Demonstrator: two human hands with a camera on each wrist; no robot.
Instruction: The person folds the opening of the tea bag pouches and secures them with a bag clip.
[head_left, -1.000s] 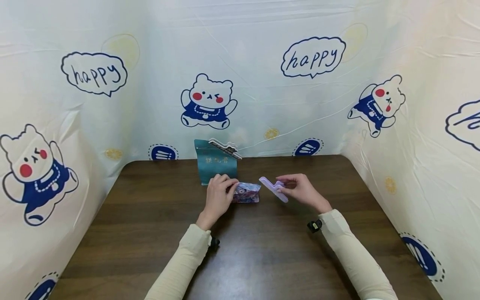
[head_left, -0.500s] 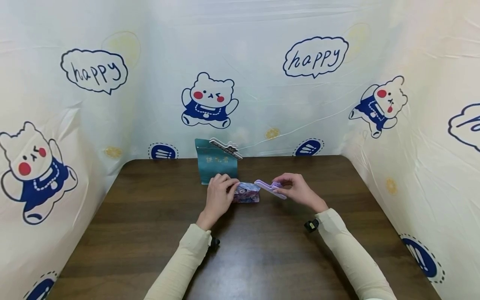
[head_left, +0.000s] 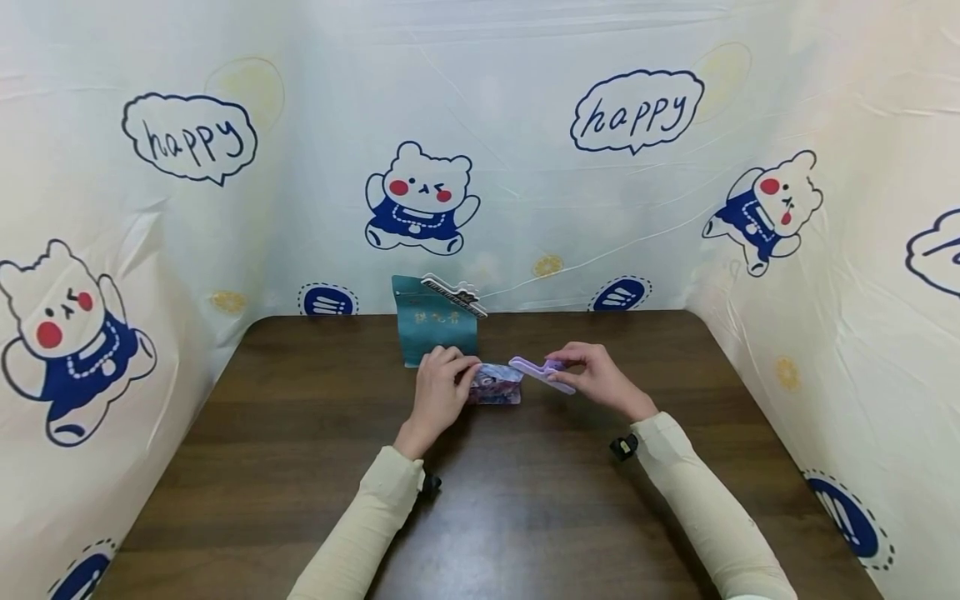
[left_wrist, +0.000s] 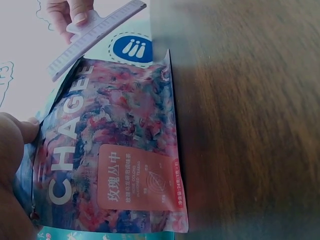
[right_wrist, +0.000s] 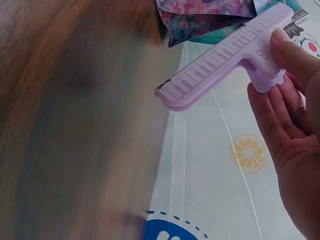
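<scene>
My left hand (head_left: 437, 390) pinches the folded top edge of a small pink-and-blue tea pouch (head_left: 498, 390), which stands on the table. "CHAGEE" runs along the pouch's front in the left wrist view. A purple bag clip (head_left: 542, 377) is held by its handles between the thumb and fingers of my right hand (head_left: 602, 379). One end of the clip lies at the pouch's top right corner; whether they touch, I cannot tell. Ruler-like marks line the clip's long bar (right_wrist: 220, 65) in the right wrist view.
Behind my left hand stands a teal pouch (head_left: 437, 321) with a white-and-black clip (head_left: 454, 295) across its top right corner. The brown wooden table (head_left: 525, 500) is bordered by a printed cloth backdrop (head_left: 517, 208) at the back and sides.
The purple clip has swung flatter and shifted left to the pouch's top right corner, then stayed nearly still. My left hand keeps its pinch on the tea pouch.
</scene>
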